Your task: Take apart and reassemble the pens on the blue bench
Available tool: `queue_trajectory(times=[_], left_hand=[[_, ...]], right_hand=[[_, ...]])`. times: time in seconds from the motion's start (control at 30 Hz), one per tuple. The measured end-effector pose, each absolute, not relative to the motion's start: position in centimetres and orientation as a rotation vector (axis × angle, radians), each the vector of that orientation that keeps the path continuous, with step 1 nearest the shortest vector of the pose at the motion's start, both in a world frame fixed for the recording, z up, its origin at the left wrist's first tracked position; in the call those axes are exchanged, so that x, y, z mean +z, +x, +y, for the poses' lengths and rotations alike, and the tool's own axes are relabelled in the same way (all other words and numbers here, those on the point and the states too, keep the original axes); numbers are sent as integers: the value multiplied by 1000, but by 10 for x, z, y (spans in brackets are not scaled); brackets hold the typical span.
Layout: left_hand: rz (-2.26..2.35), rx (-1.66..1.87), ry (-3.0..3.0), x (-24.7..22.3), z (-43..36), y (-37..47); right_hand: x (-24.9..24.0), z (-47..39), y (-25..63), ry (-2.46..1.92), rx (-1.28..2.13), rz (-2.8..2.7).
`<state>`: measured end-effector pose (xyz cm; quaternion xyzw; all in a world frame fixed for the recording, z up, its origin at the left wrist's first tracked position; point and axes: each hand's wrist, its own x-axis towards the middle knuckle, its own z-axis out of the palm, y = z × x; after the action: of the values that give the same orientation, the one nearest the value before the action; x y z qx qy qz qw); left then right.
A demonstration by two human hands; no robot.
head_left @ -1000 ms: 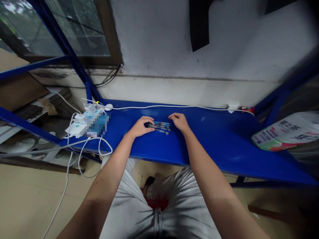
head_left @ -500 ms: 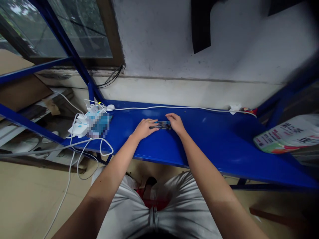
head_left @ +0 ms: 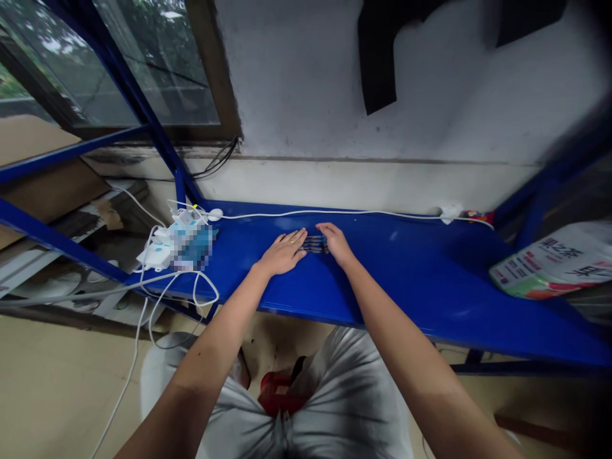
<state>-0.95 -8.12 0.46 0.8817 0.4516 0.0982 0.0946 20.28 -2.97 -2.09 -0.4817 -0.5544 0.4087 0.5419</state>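
Several slim dark pens [head_left: 314, 243] with blue parts lie side by side on the blue tabletop [head_left: 406, 280], between my two hands. Flat and palm down, my left hand [head_left: 283, 253] has its fingers stretched over the pens' left ends, a ring on one finger. My right hand [head_left: 336, 242] stands on its edge against their right ends, fingers extended and slightly curved. Those right ends are partly hidden by it.
White power strips [head_left: 160, 248] and a pixelated blue item [head_left: 198, 245] sit at the left, with cables hanging over the front edge. A white cord [head_left: 296, 212] runs along the back. At the right lies a printed bag [head_left: 549, 261].
My left hand has shifted from gripping at the pens' left side to lying flatter, fingers outstretched. The right hand stays at the right ends. The camera view has tilted slightly.
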Motion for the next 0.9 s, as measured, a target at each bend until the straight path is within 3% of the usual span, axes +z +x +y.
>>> queue_trajectory(times=[0.23,0.4,0.53,0.9], left_hand=[[1324,706,2436,-3,-78,-17],[1794,1194,2023,-4,-67,-32],[2041,1126,1900,-5,-61,-39],[2037,1028,2008,12,-79,-27]], right_hand=[[-27,-27,212,-1157,948,-1219],[-25,-28,245,-1331,667,-1266],[-20,-33,256,-1462,497,-1468],[-24,-34,253,-1512,352,-1635]])
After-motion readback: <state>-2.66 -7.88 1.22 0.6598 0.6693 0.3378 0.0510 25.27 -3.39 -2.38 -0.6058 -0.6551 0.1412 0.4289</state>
